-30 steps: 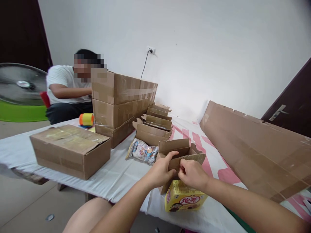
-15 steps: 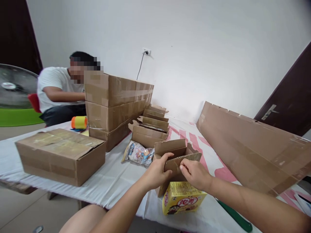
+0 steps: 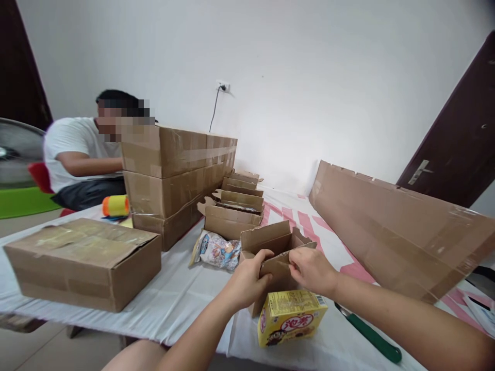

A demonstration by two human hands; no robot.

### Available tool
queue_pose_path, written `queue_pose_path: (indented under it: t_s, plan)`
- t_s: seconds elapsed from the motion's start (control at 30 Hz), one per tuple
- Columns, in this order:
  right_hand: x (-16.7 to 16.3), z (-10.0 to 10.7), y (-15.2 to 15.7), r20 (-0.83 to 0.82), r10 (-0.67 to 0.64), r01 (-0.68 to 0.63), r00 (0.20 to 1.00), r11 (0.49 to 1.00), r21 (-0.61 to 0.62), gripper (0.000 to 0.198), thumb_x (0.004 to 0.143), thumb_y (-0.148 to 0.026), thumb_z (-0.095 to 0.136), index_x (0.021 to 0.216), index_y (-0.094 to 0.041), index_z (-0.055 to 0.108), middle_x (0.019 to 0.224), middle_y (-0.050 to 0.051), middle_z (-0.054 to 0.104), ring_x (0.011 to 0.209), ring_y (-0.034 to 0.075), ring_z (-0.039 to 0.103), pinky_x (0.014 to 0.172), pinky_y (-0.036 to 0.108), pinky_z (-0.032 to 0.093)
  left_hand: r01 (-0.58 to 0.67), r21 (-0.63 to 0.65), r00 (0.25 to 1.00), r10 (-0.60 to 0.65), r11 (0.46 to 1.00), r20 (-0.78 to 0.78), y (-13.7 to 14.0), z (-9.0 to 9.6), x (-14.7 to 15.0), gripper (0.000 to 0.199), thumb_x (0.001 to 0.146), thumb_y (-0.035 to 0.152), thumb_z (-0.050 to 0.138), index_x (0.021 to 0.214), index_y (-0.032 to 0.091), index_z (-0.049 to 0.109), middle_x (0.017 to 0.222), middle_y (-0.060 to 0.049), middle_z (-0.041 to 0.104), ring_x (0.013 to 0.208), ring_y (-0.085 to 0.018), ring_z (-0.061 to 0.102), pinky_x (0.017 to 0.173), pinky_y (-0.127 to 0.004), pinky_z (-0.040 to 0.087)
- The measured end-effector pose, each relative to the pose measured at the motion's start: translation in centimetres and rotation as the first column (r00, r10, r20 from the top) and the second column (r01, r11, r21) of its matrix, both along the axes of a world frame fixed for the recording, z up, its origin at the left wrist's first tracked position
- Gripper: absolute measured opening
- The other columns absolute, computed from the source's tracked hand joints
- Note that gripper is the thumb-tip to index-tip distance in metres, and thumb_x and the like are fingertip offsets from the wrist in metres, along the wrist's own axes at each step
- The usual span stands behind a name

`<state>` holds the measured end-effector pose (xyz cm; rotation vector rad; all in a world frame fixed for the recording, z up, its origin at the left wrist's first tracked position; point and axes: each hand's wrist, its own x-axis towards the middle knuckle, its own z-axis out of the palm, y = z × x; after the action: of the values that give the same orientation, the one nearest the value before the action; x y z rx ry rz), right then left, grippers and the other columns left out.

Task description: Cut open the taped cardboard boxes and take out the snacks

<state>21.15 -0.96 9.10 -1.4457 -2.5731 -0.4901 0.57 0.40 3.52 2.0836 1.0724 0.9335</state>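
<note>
A small open cardboard box (image 3: 266,239) stands on the cloth-covered table in front of me, its flaps raised. My left hand (image 3: 249,278) grips the near flap, thumb on the outside and fingers over the top edge. On the same flap, farther right, my right hand (image 3: 313,270) is closed with its fingers curled over the edge. A yellow printed snack box (image 3: 292,319) sits just in front of the cardboard box, below my hands. Touching its left side lies a plump printed packet (image 3: 219,251). The box's inside is mostly hidden.
Stacked taped cartons (image 3: 181,180) rise at left, with a closed carton (image 3: 83,263) nearer. Open boxes (image 3: 232,221) line up behind. A cardboard sheet (image 3: 394,226) leans at right; a green-handled tool (image 3: 373,337) lies near my right forearm. A person (image 3: 83,154) sits beyond the stack.
The camera view has shifted slightly, and more of the green-handled tool shows. My right hand has shifted a little along the flap; both hands keep hold of it.
</note>
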Motion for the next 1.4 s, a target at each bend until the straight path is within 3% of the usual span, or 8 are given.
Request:
queue_pose_path:
  t_s: [0.2,0.4,0.47,0.67,1.03,1.17,1.27,1.4]
  plan:
    - [0.8,2.2,0.9,0.029,0.036,-0.038,0.999,0.997,0.062,0.011,0.081,-0.013,0.05,0.074,-0.019,0.056,0.072,0.002,0.063,0.068,0.016,0.055,0.061,0.027,0.032,0.005,0.022,0.998,-0.004,1.0,-0.055,0.1,0.4,0.1,0.039,0.076,0.017,0.053,0.114,0.024,0.059,0.098,-0.003,0.072,0.089,-0.022,0.065,0.073,-0.028,0.042]
    - [0.4,2.9,1.6,0.1,0.165,-0.175,0.981,0.979,0.103,0.016,0.088,-0.013,0.044,0.08,-0.019,0.056,0.079,0.003,0.062,0.069,0.015,0.053,0.063,0.028,0.033,-0.001,0.054,0.995,0.006,0.999,-0.102,0.1,0.6,-0.2,0.033,0.079,0.017,0.051,0.109,0.023,0.064,0.097,-0.003,0.074,0.088,-0.022,0.066,0.073,-0.027,0.043]
    - [0.5,3.1,1.8,0.046,0.187,-0.19,0.981,0.976,0.105,0.017,0.088,-0.011,0.043,0.082,-0.019,0.057,0.08,0.004,0.062,0.07,0.016,0.054,0.064,0.027,0.034,-0.012,0.079,0.992,0.022,0.997,-0.122,0.3,0.6,-0.5,0.027,0.081,0.017,0.049,0.101,0.023,0.066,0.094,-0.003,0.074,0.086,-0.022,0.066,0.071,-0.027,0.042]
    - [2.3,3.5,2.8,-0.235,0.069,-0.06,0.97,0.997,0.045,0.019,0.08,-0.005,0.046,0.084,-0.018,0.058,0.082,0.003,0.063,0.074,0.015,0.056,0.068,0.025,0.039,-0.016,0.062,0.989,0.025,0.998,-0.148,0.6,0.8,-1.1,0.018,0.081,0.02,0.048,0.084,0.02,0.065,0.082,-0.003,0.072,0.078,-0.021,0.064,0.068,-0.027,0.041]
    - [6.3,1.4,5.1,-0.513,-0.173,0.115,0.841,0.983,-0.143,0.007,0.076,-0.015,0.055,0.076,-0.019,0.059,0.067,-0.004,0.064,0.059,0.011,0.056,0.057,0.021,0.041,-0.008,0.043,0.978,0.016,0.999,-0.208,0.6,0.6,-0.2,0.019,0.084,0.023,0.049,0.095,0.022,0.064,0.093,-0.005,0.074,0.089,-0.023,0.066,0.075,-0.029,0.044]
    - [8.0,1.3,5.8,-0.547,-0.246,0.218,0.8,0.969,-0.118,0.008,0.074,-0.013,0.055,0.073,-0.02,0.058,0.065,-0.004,0.062,0.06,0.012,0.056,0.058,0.021,0.04,-0.004,0.052,0.968,0.017,0.999,-0.252,0.4,0.6,0.0,0.019,0.084,0.024,0.049,0.096,0.021,0.063,0.094,-0.007,0.074,0.09,-0.025,0.067,0.074,-0.03,0.043]
    - [10.6,2.2,6.1,-0.592,-0.319,0.366,0.74,0.93,-0.044,0.012,0.075,-0.011,0.05,0.077,-0.02,0.056,0.07,-0.001,0.063,0.066,0.014,0.056,0.061,0.024,0.04,0.021,0.035,0.975,-0.013,0.999,-0.22,0.5,0.5,-0.5,0.024,0.083,0.023,0.05,0.102,0.021,0.064,0.102,-0.007,0.073,0.096,-0.026,0.066,0.079,-0.031,0.044]
    - [13.7,2.9,5.1,-0.624,-0.325,0.437,0.71,0.899,0.029,0.033,0.069,-0.002,0.042,0.094,-0.018,0.056,0.096,0.007,0.065,0.086,0.019,0.059,0.071,0.028,0.042,0.068,0.003,0.992,-0.067,0.998,-0.104,1.1,0.2,-1.3,0.032,0.08,0.021,0.051,0.11,0.022,0.062,0.113,-0.006,0.071,0.104,-0.025,0.063,0.085,-0.031,0.045]
